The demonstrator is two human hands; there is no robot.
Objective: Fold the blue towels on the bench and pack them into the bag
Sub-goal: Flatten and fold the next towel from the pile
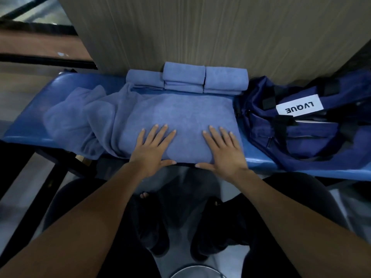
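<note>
Bag (313, 125) sits at the right end of the desk (30, 119), its right side cut off by the frame edge; its opening is hard to make out (white label reads upside down). Folded towels (184, 79) along the far edge: three stacks, layer count unclear. One part-folded towel (180, 115) lies mid-desk, its loose left portion rumpled and hanging over the near edge. Left hand (152, 149) and right hand (222, 151) both lie palm-down on its near part, fingers (212, 133) spread flat, gripping nothing, thumbs at the near fold.
</note>
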